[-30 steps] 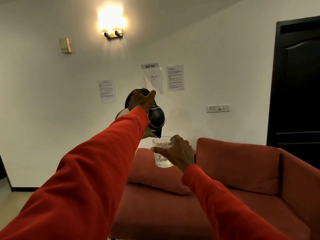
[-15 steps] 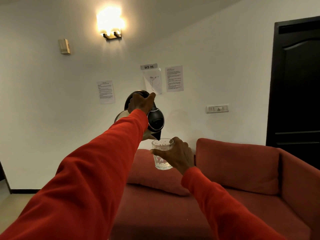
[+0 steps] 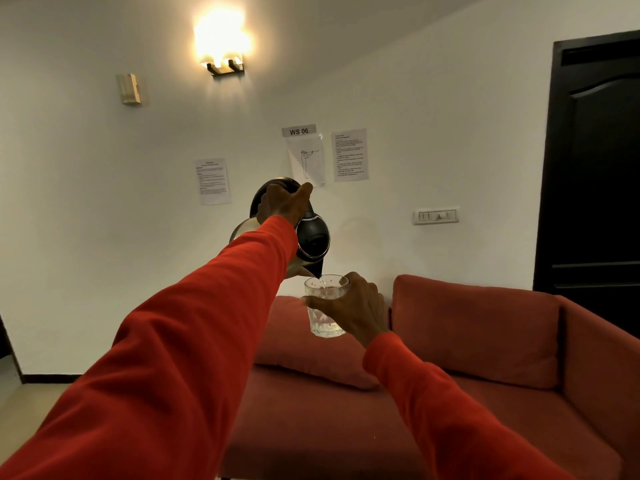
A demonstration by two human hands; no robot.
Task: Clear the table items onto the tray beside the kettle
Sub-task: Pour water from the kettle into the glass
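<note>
Red sleeves fill my lower view, both arms stretched out over the sofa (image 3: 485, 341). On the left, my left hand (image 3: 282, 206) is wrapped round the black handle of the kettle (image 3: 311, 237), thumb laid along the top, holding it tipped forward so the spout points down. Just right of and below it, my right hand (image 3: 353, 311) is closed round the glass (image 3: 325, 304), fingers curled across its front, keeping it upright directly under the spout; a thin stream seems to be running into it and the level looks low. To pour well I'd keep the spout close over the rim's middle, tilt slowly, hold the glass level, and right the kettle before the water nears the top, since any spill would land on the cushions below. As for the task, I judge clearing has not reached this glass yet: kettle and glass are both in hand, spout nearly touching the rim, while neither table nor tray is in view.
</note>
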